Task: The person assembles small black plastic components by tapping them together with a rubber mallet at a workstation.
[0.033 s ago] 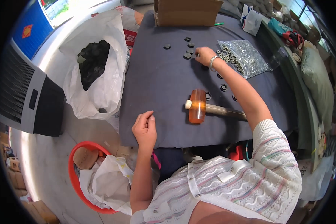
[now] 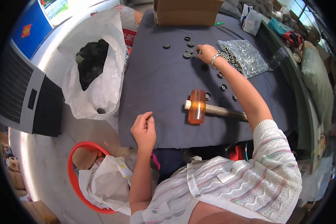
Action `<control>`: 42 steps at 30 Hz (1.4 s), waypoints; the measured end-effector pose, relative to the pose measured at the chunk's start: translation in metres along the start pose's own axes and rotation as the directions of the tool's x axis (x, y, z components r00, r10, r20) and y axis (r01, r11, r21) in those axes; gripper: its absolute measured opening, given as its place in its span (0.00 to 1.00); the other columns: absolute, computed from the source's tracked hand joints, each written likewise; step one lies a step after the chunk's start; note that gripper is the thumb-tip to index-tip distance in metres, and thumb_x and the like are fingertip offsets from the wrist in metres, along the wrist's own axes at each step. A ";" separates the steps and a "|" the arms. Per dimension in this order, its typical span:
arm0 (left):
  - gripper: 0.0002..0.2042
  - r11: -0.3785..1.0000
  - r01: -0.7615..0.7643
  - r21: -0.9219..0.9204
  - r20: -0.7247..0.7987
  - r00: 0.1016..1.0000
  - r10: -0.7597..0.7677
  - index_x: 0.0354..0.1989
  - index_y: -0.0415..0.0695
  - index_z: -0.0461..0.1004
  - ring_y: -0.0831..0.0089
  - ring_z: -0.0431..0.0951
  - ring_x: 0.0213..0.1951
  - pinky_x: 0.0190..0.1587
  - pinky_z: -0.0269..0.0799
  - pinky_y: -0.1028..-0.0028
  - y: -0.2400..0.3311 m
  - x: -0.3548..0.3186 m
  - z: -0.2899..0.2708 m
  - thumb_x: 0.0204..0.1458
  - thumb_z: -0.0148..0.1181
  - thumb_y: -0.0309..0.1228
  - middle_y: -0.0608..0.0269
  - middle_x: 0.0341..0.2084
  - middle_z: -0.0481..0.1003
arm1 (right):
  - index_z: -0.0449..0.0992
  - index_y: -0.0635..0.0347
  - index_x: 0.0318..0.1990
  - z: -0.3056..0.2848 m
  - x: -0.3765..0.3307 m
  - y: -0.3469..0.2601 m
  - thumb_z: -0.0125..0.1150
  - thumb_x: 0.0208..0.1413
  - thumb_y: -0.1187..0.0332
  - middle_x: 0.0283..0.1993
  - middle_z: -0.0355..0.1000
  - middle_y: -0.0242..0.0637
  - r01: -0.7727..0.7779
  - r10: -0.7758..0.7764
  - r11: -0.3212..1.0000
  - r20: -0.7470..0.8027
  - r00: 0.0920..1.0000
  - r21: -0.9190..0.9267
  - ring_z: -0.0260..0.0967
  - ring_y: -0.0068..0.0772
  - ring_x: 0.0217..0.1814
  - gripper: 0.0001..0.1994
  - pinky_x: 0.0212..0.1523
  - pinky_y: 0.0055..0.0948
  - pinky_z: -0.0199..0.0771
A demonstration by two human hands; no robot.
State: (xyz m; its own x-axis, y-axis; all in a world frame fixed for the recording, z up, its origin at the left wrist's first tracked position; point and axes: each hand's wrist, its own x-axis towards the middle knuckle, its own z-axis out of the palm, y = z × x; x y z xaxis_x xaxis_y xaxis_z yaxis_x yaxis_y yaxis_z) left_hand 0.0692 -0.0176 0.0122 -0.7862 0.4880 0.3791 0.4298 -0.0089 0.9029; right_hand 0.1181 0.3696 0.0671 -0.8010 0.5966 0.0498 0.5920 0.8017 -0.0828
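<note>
My right hand [image 2: 208, 53] reaches over the grey-covered table, its fingers pinched together around something small and dark that I cannot make out. Just left of it lie several round dark caps [image 2: 187, 55]. To its right, metal rings [image 2: 233, 59] spill from a clear plastic bag [image 2: 250, 58]. Black rings [image 2: 223, 87] lie nearer, partly beside my right forearm. A mallet [image 2: 196, 107] with a translucent orange head and wooden handle rests below them. My left hand [image 2: 143, 130] is curled closed at the table's near left edge; whatever its fingers may hold is hidden.
A cardboard box [image 2: 186, 13] stands at the table's far edge. Left of the table is a white sack [image 2: 114, 89] with dark pieces inside. A red tub [image 2: 71, 175] sits on the floor near my left arm. An air cooler [image 2: 44, 100] stands far left.
My right hand has shifted very slightly right, away from the dark caps. My left hand stays curled in the same place.
</note>
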 end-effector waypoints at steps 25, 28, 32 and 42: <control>0.18 0.758 -0.290 0.584 0.478 0.878 -0.032 0.38 0.37 0.74 0.51 0.75 0.43 0.45 0.72 0.60 -0.001 0.198 0.232 0.45 0.65 0.39 0.46 0.45 0.70 | 0.75 0.58 0.43 0.019 0.017 0.043 0.66 0.43 0.64 0.43 0.72 0.52 -0.186 0.192 0.974 -0.038 0.981 0.132 0.68 0.51 0.50 0.17 0.53 0.39 0.69; 0.17 0.777 -0.305 0.551 0.448 0.893 0.032 0.36 0.36 0.74 0.51 0.75 0.42 0.45 0.72 0.59 -0.013 0.205 0.241 0.43 0.65 0.37 0.46 0.41 0.72 | 0.76 0.59 0.41 0.023 0.017 0.064 0.66 0.42 0.64 0.41 0.74 0.50 -0.111 0.131 0.979 -0.112 0.985 0.173 0.70 0.50 0.47 0.17 0.50 0.39 0.70; 0.17 0.839 -0.241 0.487 0.374 0.926 0.048 0.39 0.38 0.74 0.51 0.76 0.42 0.44 0.74 0.60 -0.016 0.222 0.239 0.44 0.63 0.37 0.47 0.40 0.71 | 0.78 0.62 0.36 0.005 0.028 0.079 0.66 0.40 0.65 0.34 0.75 0.52 -0.043 0.148 0.933 -0.272 0.951 0.358 0.74 0.51 0.39 0.15 0.44 0.39 0.74; 0.13 0.723 -0.415 0.553 0.491 0.863 0.120 0.38 0.44 0.75 0.51 0.77 0.39 0.42 0.73 0.58 -0.023 0.229 0.273 0.46 0.60 0.37 0.48 0.38 0.73 | 0.77 0.57 0.42 0.021 0.069 0.089 0.61 0.43 0.70 0.38 0.75 0.47 -0.092 0.106 0.986 -0.098 0.990 0.139 0.68 0.50 0.51 0.15 0.53 0.40 0.69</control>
State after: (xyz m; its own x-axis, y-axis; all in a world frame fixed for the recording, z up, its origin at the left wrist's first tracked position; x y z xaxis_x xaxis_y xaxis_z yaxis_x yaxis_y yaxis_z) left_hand 0.0006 0.3330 0.0227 -0.4092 0.8485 0.3355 0.8820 0.2736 0.3836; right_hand 0.1137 0.4808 0.0426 -0.7209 0.6792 0.1379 0.6452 0.7303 -0.2243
